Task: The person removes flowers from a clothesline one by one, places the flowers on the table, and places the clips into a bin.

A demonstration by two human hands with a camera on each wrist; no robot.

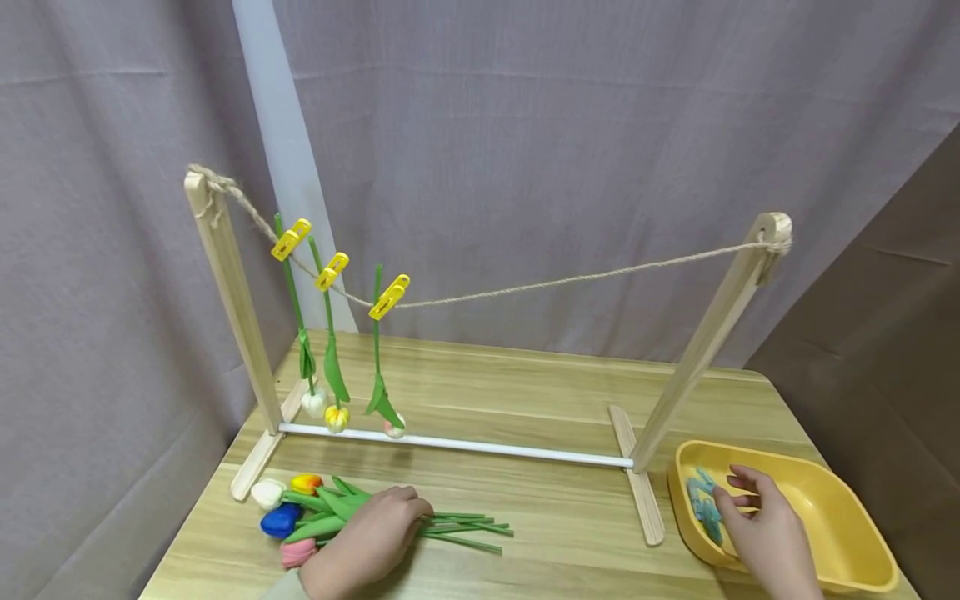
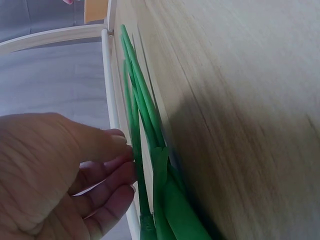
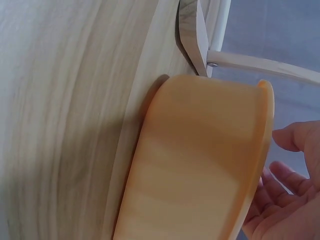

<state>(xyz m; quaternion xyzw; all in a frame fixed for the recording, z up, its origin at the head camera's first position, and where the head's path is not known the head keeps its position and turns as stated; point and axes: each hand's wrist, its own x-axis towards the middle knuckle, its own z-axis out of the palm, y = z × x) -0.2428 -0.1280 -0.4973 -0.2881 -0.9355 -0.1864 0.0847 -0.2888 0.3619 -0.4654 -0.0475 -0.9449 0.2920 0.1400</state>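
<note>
Several artificial tulips [image 1: 330, 508] lie bunched on the table, their white, orange, blue and pink heads pointing left. My left hand [image 1: 382, 533] is over their green stems. In the left wrist view its loosely bent fingertips [image 2: 131, 192] are beside a stem [image 2: 135, 120], and whether they touch it is hard to tell. My right hand [image 1: 772, 521] reaches over a yellow basin [image 1: 847, 508], thumb and fingers apart, near light-blue clothespins [image 1: 703, 504]. Basin contents are hidden in the right wrist view, where that hand [image 3: 295, 185] shows beyond the rim.
A wooden stand with posts [image 1: 240, 308] and a white crossbar [image 1: 465, 446] spans the table. Along its twine [image 1: 570, 282], yellow clothespins [image 1: 390, 297] hold three tulips [image 1: 377, 350] head down on the left side. Grey curtains [image 1: 525, 150] hang behind.
</note>
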